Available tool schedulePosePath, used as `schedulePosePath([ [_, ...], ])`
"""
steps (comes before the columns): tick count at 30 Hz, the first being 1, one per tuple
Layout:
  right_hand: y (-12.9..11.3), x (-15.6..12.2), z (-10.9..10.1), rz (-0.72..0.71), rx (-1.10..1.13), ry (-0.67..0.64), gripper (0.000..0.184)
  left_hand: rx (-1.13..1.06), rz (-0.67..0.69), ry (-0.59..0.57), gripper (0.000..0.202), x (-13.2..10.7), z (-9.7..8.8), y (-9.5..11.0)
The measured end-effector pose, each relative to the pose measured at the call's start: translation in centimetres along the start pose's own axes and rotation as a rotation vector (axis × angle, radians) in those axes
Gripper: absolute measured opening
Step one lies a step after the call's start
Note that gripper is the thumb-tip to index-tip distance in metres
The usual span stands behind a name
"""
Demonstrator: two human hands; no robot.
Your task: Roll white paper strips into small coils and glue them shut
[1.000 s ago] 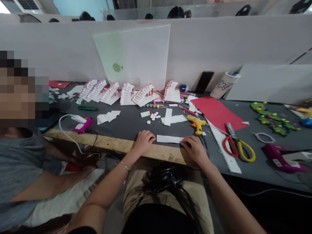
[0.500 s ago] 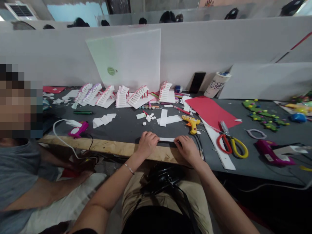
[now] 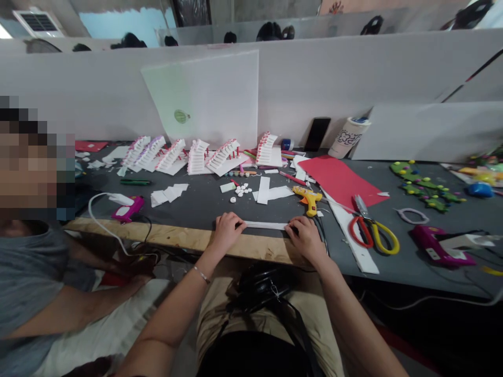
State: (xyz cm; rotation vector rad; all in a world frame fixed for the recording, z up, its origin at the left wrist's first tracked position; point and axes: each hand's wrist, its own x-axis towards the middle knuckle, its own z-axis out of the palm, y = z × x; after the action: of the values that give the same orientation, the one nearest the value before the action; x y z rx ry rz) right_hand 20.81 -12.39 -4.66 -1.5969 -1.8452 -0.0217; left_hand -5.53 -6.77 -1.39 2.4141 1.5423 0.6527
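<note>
A narrow white paper strip (image 3: 265, 225) lies along the near edge of the grey table (image 3: 204, 201). My left hand (image 3: 226, 230) is closed with its fingertips pinching the strip's left end. My right hand (image 3: 304, 236) is closed on the strip's right end, pressing it to the table. The strip looks thin, as if folded lengthwise. Just behind it lie a yellow glue gun (image 3: 310, 198), loose white paper pieces (image 3: 267, 189) and small white discs (image 3: 242, 189).
Several white paper staircase models (image 3: 196, 153) line the back by a white partition. Red paper (image 3: 340, 180), red-and-yellow scissors (image 3: 373, 230) and a pink glue gun (image 3: 436, 243) lie right. Another pink glue gun (image 3: 128, 208) lies left, beside a person in grey (image 3: 35, 272).
My left hand came onto the strip's left end. The strip went from a wide flat piece to a thin one, and my hands slid apart along it.
</note>
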Motion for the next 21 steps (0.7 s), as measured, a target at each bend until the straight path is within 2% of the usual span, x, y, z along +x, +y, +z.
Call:
schedulePosePath([
  [5, 0.1, 0.3, 0.2, 0.036, -0.016, 0.042, 0.025, -0.011, -0.052, 0.004, 0.019, 0.6, 0.4, -0.4],
  [11, 0.5, 0.4, 0.6, 0.066, -0.014, 0.047, 0.027, -0.007, -0.158, -0.071, 0.018, 1.3, -0.2, 0.3],
  [21, 1.0, 0.5, 0.8, 0.113, 0.005, 0.039, 0.031, -0.013, -0.142, -0.087, 0.021, 1.7, -0.4, 0.4],
])
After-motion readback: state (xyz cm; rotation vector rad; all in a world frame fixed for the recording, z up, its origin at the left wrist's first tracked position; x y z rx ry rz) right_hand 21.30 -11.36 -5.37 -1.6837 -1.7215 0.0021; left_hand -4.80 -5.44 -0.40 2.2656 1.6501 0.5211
